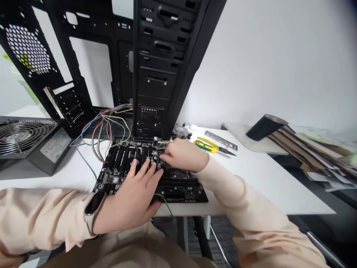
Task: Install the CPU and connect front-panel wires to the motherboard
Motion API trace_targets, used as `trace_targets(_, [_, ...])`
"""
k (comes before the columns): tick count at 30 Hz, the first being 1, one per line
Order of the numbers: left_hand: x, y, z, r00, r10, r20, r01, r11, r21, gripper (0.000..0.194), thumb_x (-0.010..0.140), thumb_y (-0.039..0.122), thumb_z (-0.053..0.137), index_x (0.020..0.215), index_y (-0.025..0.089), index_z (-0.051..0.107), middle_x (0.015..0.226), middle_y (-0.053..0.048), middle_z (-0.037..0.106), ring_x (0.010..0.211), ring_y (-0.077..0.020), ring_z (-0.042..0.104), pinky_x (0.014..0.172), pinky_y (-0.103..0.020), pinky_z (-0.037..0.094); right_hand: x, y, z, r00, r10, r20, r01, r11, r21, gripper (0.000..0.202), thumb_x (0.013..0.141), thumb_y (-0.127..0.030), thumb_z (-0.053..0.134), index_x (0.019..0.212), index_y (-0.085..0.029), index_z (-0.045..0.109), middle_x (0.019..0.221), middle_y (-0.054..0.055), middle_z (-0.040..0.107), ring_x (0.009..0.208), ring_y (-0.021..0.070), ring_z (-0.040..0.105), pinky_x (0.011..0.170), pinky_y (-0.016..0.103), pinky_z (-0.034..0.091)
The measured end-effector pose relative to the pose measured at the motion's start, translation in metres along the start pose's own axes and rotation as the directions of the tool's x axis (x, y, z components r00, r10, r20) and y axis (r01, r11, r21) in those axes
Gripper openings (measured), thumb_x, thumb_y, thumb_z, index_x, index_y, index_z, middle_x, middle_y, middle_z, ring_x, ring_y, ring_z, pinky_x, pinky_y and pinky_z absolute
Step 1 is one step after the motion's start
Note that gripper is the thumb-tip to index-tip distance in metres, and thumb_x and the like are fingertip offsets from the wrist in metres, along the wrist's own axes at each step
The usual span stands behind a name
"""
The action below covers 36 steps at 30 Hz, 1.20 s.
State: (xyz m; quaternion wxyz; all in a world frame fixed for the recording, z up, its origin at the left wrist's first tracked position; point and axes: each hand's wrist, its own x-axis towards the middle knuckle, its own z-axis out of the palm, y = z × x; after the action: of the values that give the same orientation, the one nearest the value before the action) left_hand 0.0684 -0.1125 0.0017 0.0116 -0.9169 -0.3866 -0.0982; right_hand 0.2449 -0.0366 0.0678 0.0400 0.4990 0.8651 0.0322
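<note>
A black motherboard (181,195) lies flat on the white table before me. My left hand (136,195) rests over its front middle, fingers spread and fingertips on the board. Above the board's right half, my right hand (182,154) is closed with its fingers pinched down near the surface; whatever is between the fingertips is hidden. Thin coloured wires (103,126) run from the board's left side toward the case. Another thin wire (167,204) hangs over the board's front edge beside my left thumb.
Behind the board stands a black computer case (156,85). A power supply (52,149) with a fan grille sits at left. Green-yellow pliers (206,146) and a metal strip (221,139) lie at right, near a stack of papers and cardboard (301,152) on the far right.
</note>
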Motion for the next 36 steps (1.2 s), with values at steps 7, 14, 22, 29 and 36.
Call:
trace_targets(7, [0.000,0.000,0.002,1.000,0.027,-0.011,-0.027,1.000,0.002,0.061,0.087,0.045,0.044,0.135,0.007,0.041,0.140,-0.021,0.045,0.135,-0.0394,0.032,0.108,-0.062,0.018,0.018,-0.014,0.038,0.986,0.118,-0.115,-0.122,0.992,-0.022,0.046,0.091,-0.044,0.040,0.082,-0.013,0.072,0.081,0.017,0.070,0.080,0.0294,0.068,0.065,0.034,0.048])
trace_targets(14, [0.001,0.000,0.003,0.999,0.035,-0.013,-0.036,0.996,-0.087,0.052,0.086,0.039,0.048,0.130,0.012,0.047,0.128,-0.015,0.057,0.125,-0.0328,0.045,0.110,-0.056,0.019,0.025,-0.006,0.051,0.963,0.137,-0.230,-0.064,0.951,0.302,0.027,0.089,-0.034,0.051,0.078,-0.016,0.069,0.085,0.008,0.072,0.080,0.0189,0.066,0.076,0.028,0.046])
trace_targets(22, [0.004,0.000,0.001,0.999,0.034,-0.004,-0.034,0.991,-0.132,0.045,0.085,0.037,0.049,0.123,0.014,0.052,0.123,-0.013,0.058,0.119,-0.0293,0.049,0.109,-0.053,0.022,0.030,-0.002,0.062,0.947,0.109,-0.301,0.075,0.837,0.542,0.024,0.085,-0.017,0.057,0.062,-0.015,0.064,0.087,0.004,0.074,0.080,0.0127,0.066,0.073,0.022,0.046])
trace_targets(29, [0.003,0.000,0.001,0.999,0.046,0.008,-0.045,0.991,-0.128,0.044,0.085,0.036,0.050,0.123,0.014,0.051,0.123,-0.014,0.057,0.119,-0.0301,0.048,0.107,-0.052,0.027,0.033,0.001,0.061,0.955,0.037,-0.294,0.136,0.827,0.545,0.009,0.077,-0.010,0.065,0.071,-0.015,0.068,0.087,0.003,0.073,0.082,0.0133,0.066,0.079,0.025,0.047])
trace_targets(36, [0.005,0.000,0.001,0.998,0.055,0.027,-0.052,0.991,-0.125,0.045,0.085,0.036,0.049,0.124,0.014,0.051,0.122,-0.015,0.056,0.118,-0.0312,0.048,0.104,-0.052,0.031,0.036,0.000,0.063,0.956,0.002,-0.294,0.154,0.848,0.508,0.012,0.079,-0.007,0.062,0.069,-0.012,0.066,0.084,0.006,0.073,0.084,0.0154,0.066,0.084,0.027,0.046])
